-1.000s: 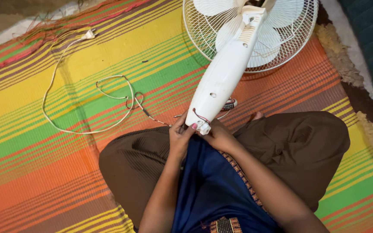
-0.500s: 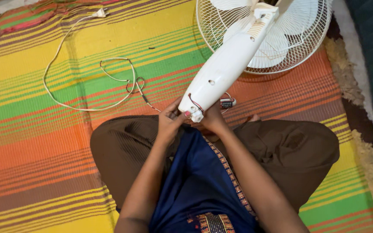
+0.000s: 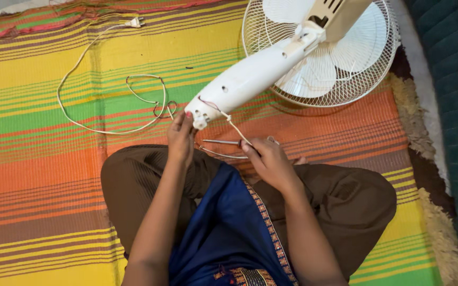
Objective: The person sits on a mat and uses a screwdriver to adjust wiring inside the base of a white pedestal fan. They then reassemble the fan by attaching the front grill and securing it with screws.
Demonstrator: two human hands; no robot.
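A white fan lies on the striped mat, its stem [image 3: 255, 77] slanting from the round wire cage [image 3: 340, 53] down toward my lap. My left hand [image 3: 180, 136] grips the stem's lower end, where thin wires come out. My right hand [image 3: 269, 160] holds the white cord [image 3: 235, 130] that leaves that end, its fingers over a thin metal tool [image 3: 221, 142] lying on the mat; whether it grips the tool is unclear. I sit cross-legged in brown trousers and a blue cloth.
The white power cord [image 3: 80, 119] loops over the mat to the left and ends in a plug [image 3: 134, 22] at the top. A shaggy rug edge [image 3: 425, 159] and a dark green quilted surface [image 3: 457, 79] lie to the right.
The view shifted and the fan stem now lies more slanted. My right hand has come off the stem's end and moved down right, drawing the cord with it.
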